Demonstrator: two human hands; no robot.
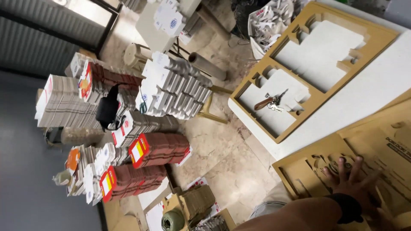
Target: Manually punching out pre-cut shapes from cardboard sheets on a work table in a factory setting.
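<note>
We see one hand (353,182) at about 4 o'clock in the view, fingers spread, palm flat on a brown die-cut cardboard sheet (317,167); it grips nothing. Black wristband (349,207) on that arm. Can't tell for sure which hand it is, though the forearm comes in from the bottom edge; other hand not in view. At 1 o'clock from the hand, a 2nd cardboard cut-out frame (376,40) lies on a white table (376,92), w/ a key bunch (269,102) in one opening. Across the marble floor (222,145), approx 9 o'clock, stacks of flat folded boxes (160,149), red and white. A green twine spool (172,220) sits at 6 o'clock.
</note>
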